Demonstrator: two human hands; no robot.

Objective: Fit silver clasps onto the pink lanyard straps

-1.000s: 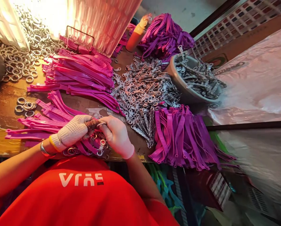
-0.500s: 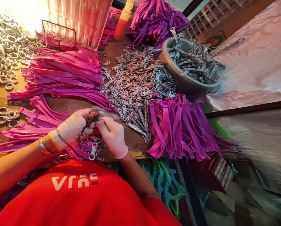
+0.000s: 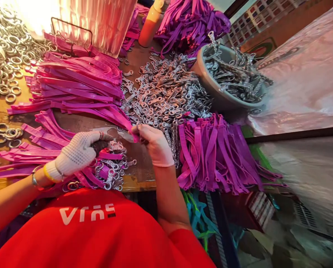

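My left hand [image 3: 75,150], in a white dotted glove, is closed round a dark reddish-brown, rough-surfaced object [image 3: 101,145] whose kind I cannot make out. Beneath it lie pink straps [image 3: 54,152] and a small heap of metal rings and swivel links [image 3: 112,173]. My right hand [image 3: 155,141], also gloved, pinches the near end of a pink strap [image 3: 134,134] at the edge of the larger strap pile [image 3: 79,80]. Just behind the right hand spreads a big heap of metal swivel links [image 3: 166,89].
A grey bucket [image 3: 201,70] full of twisted metal chain pieces leans at the back right. Purple straps [image 3: 211,152] hang over the front edge. Loose rings [image 3: 8,134] lie at the left, with more rings behind. An orange bottle [image 3: 151,26] stands at the back.
My right hand has moved right and slightly away from my left hand, and now pinches a pink strap's end. My left hand has drawn a little leftward, still holding the dark object.
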